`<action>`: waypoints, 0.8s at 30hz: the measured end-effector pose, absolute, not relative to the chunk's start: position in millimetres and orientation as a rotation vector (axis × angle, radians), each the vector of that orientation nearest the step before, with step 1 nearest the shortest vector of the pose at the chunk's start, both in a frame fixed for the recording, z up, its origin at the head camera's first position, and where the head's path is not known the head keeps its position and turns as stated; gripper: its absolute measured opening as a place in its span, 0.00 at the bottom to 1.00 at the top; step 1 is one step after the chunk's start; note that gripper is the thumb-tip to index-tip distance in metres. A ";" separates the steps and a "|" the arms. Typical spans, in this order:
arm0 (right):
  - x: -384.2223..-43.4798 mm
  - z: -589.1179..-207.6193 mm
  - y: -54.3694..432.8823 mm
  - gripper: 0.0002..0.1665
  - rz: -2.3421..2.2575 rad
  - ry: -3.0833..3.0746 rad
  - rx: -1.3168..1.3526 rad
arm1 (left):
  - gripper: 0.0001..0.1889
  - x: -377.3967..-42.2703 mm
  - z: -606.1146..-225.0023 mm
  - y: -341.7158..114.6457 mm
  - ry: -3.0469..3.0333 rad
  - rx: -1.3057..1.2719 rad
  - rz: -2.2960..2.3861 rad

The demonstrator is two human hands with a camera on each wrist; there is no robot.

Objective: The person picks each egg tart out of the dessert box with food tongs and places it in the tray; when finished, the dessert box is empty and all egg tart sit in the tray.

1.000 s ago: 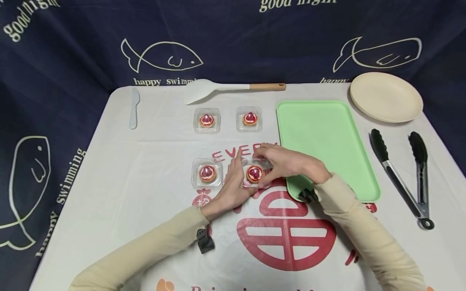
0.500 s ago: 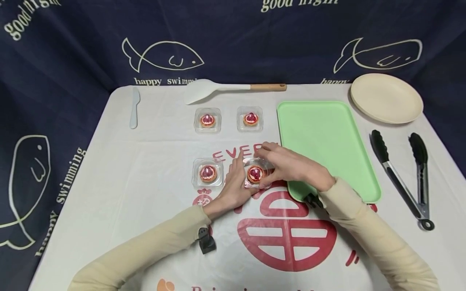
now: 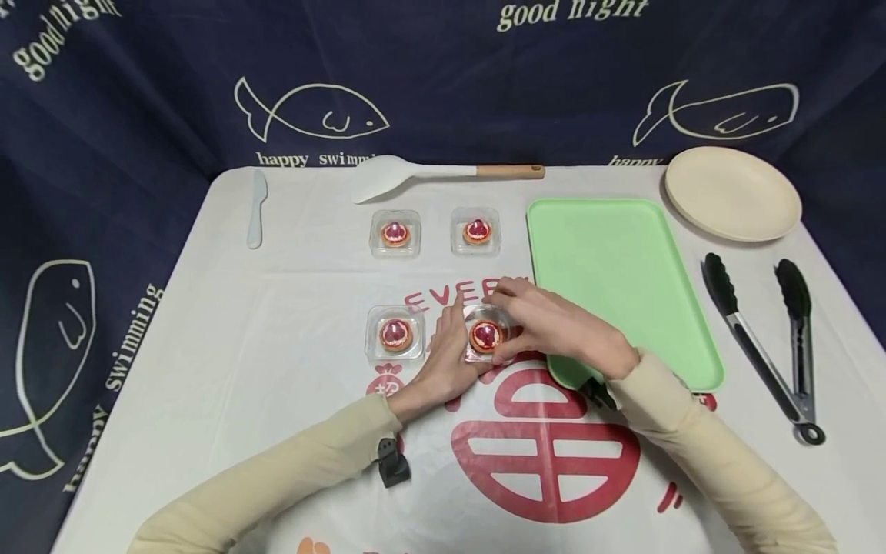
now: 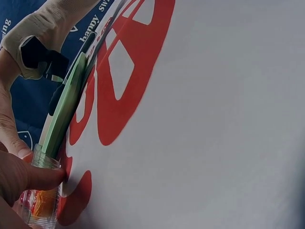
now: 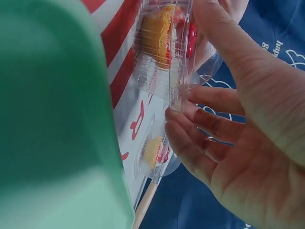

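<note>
Inside a clear plastic clamshell box [image 3: 476, 312] near the table's middle sits a small red-topped tart [image 3: 486, 336]. My left hand [image 3: 446, 362] lies along the box's left side, its fingers straight and its thumb against the near edge. From the right, my right hand [image 3: 557, 327] grips the same box, thumb at the near right corner and fingers curled at the far edge. The right wrist view shows those fingertips at the box's rim [image 5: 177, 102]. Whether the lid is fastened cannot be seen. A second boxed tart [image 3: 395, 335] stands just left of my left hand.
Two more boxed tarts [image 3: 395, 234] stand farther back. A green tray [image 3: 609, 261] lies right, partly under my right forearm. Black-tipped tongs [image 3: 761, 362] and a cream plate [image 3: 734, 192] are farther right. A white spoon with wooden handle [image 3: 388, 177] and a pale knife [image 3: 256, 209] lie behind.
The head view has tilted slightly. My right wrist has shifted a little to the right, while both hands stay on the same box.
</note>
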State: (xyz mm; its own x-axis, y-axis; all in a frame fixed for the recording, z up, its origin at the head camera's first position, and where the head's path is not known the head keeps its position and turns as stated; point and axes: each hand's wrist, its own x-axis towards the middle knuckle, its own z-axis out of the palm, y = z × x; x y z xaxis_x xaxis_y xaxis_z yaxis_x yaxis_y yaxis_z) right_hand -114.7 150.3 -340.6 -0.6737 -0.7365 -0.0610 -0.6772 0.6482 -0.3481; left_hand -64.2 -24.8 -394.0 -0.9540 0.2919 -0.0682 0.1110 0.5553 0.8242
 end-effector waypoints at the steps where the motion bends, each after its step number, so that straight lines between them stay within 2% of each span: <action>1: -114.3 -340.8 150.5 0.44 -0.442 2.672 -1.165 | 0.58 -64.1 -394.0 -24.6 2.593 0.342 1.349; 10: -113.6 -337.0 149.2 0.44 -0.438 2.695 -1.205 | 0.59 -64.4 -392.7 -25.0 2.602 0.357 1.354; 24: -114.0 -333.5 161.5 0.46 -0.664 2.618 -1.043 | 0.64 -56.8 -378.3 -28.0 2.642 0.445 1.276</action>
State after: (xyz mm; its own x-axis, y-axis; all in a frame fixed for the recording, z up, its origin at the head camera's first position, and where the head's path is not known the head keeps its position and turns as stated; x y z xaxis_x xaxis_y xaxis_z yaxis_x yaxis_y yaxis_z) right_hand -114.0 161.5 -333.5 -0.7144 -0.6974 -0.0576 -0.5857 0.6409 -0.4963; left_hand -56.8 -28.0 -378.3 -0.9404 0.3392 -0.0260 0.1905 0.5885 0.7857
